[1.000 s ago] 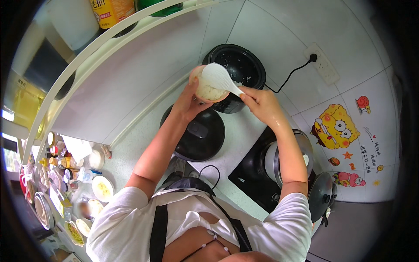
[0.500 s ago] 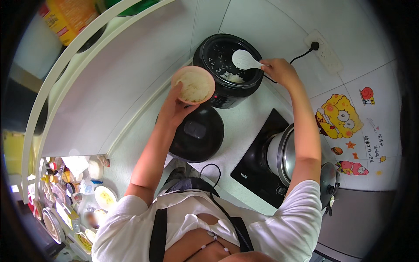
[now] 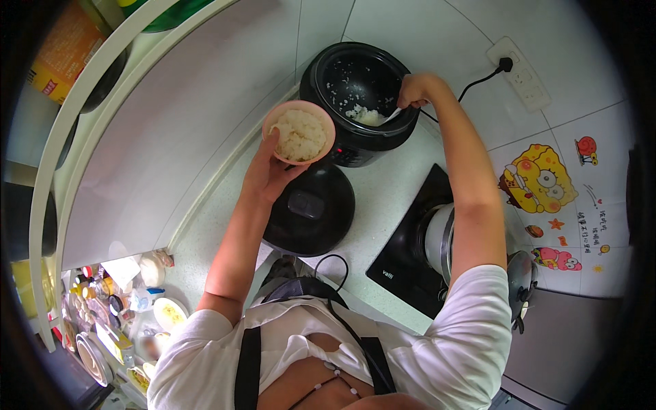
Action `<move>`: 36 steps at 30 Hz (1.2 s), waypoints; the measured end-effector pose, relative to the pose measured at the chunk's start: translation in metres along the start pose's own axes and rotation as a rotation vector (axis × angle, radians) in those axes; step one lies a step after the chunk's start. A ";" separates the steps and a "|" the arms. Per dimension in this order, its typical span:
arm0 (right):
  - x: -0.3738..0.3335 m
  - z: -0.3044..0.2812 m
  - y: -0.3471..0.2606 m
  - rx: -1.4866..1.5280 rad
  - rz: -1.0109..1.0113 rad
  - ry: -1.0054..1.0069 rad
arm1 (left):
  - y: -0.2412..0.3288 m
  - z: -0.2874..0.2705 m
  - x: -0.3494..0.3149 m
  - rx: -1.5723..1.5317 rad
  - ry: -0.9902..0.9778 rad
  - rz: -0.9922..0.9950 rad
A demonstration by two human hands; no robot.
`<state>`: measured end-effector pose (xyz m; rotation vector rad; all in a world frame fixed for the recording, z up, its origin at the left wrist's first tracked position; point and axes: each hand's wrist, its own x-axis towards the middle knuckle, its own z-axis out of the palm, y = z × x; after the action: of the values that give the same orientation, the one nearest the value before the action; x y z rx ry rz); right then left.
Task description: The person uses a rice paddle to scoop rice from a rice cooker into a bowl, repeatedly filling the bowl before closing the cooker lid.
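My left hand (image 3: 272, 166) grips a pink bowl (image 3: 328, 145) by its side, the thumb over the rim. White rice (image 3: 301, 135) fills much of the bowl. My right hand (image 3: 417, 90) is closed on the handle of a white rice paddle (image 3: 391, 115). The paddle dips into the black rice cooker (image 3: 360, 67), beside a small heap of rice (image 3: 367, 115) at the near side of the pot. Loose grains cling to the pot's inner wall. The bowl is held just left of the cooker's rim. The paddle's blade is mostly hidden, seen edge-on by the rice.
A round black lid (image 3: 311, 212) lies in front of the cooker. To the right are a black cooktop (image 3: 403, 263) and a metal pot (image 3: 437, 239), partly behind my right arm. A plugged cord (image 3: 478, 78) runs to a wall socket. Dishes and jars (image 3: 109, 307) crowd the lower left.
My right hand has lowered and turned the paddle, bringing its blade from above the pot down to the rice heap. My left hand still holds the bowl, now tilted a little differently.
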<state>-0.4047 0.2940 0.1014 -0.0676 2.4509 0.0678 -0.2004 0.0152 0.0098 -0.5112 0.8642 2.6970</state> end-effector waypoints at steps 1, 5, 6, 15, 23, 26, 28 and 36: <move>0.003 0.000 0.002 0.001 0.030 -0.024 | 0.001 0.002 -0.001 0.007 0.006 -0.001; 0.011 0.002 0.013 0.159 0.032 -0.058 | 0.002 -0.001 -0.001 0.028 0.013 0.021; 0.015 0.004 0.017 0.177 0.032 -0.063 | 0.002 0.000 -0.001 0.036 0.009 0.024; 0.046 0.026 0.016 0.330 0.008 -0.052 | 0.003 -0.001 -0.002 0.060 -0.027 0.025; 0.038 0.040 -0.016 0.424 -0.028 0.011 | 0.005 0.004 -0.006 0.100 -0.023 0.051; 0.030 0.065 -0.023 0.467 -0.321 0.085 | 0.004 0.002 -0.003 0.065 -0.035 0.011; 0.027 0.070 -0.040 0.244 -0.320 0.279 | 0.005 0.000 -0.003 0.079 -0.036 0.003; 0.051 0.091 -0.031 0.805 -0.410 0.163 | 0.003 -0.004 -0.002 0.071 -0.008 -0.006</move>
<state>-0.3842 0.2672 -0.0020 -0.2185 2.3890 -1.1222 -0.1983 0.0100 0.0092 -0.4862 0.9511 2.6498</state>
